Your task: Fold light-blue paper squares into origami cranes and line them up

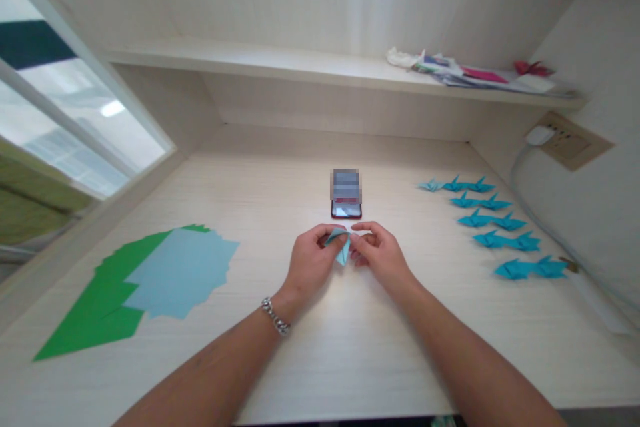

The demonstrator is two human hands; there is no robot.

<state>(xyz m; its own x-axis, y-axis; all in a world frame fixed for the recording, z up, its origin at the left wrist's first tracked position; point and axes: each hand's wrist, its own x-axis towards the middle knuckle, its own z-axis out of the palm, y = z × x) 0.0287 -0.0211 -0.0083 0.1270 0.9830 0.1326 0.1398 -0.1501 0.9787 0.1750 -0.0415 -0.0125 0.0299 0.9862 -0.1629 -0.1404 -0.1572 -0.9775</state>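
Observation:
A small piece of light-blue folded paper [343, 255], kite-like with a point at the bottom, is held above the desk. My left hand [311, 259] pinches it from the left between thumb and fingers. On the other side, my right hand [384, 255] has its thumb tip against the paper's upper right edge, its fingers curled behind; the index finger is raised a little apart. My fingers cover part of the folds. Just beyond the hands lies a phone [346, 209] with a lit, partly blurred screen.
Light-blue sheets [183, 273] overlap green sheets [90, 313] on the left. Several rows of blue paper cranes [510, 221] stand on the right. A white cable [530, 207] runs from the wall socket [575, 145]. Papers [465, 73] lie on the shelf [280, 67].

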